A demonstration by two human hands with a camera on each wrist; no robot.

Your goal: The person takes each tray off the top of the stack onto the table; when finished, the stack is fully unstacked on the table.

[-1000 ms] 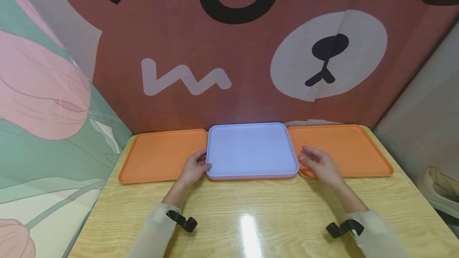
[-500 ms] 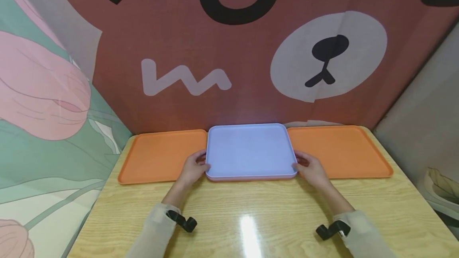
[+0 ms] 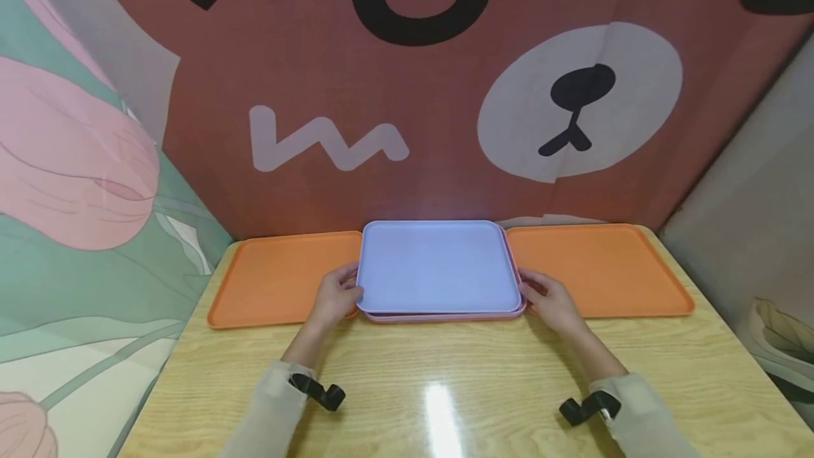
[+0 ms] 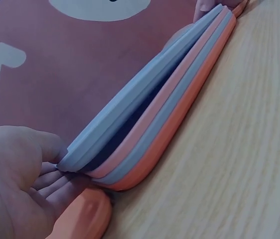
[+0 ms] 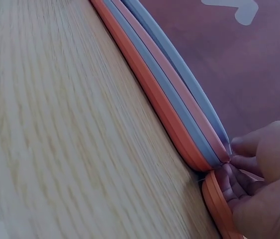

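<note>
A light blue tray (image 3: 439, 267) tops a stack, shifted slightly left and raised at its left side. My left hand (image 3: 333, 299) pinches its left edge, thumb above and fingers beneath. At the right edge my right hand (image 3: 552, 300) grips the same tray near its front corner, thumb on the rim, fingers low against the stack. In the left wrist view a dark gap separates the top tray from a pink tray (image 4: 158, 104). Below the pink one lie a grey-blue tray (image 4: 172, 107) and an orange tray (image 4: 185, 107), which rests on the table.
Single orange trays flank the stack, a left orange tray (image 3: 273, 281) and a right orange tray (image 3: 617, 271). Behind them a printed brown cloth (image 3: 331, 189) hangs at the back edge of the wooden table (image 3: 381, 387). A patterned cloth (image 3: 95, 288) borders the left side.
My right hand has moved left from above the right orange tray to the stack's right edge. The top blue tray has since risen slightly and shifted left, uncovering the pink rim.
</note>
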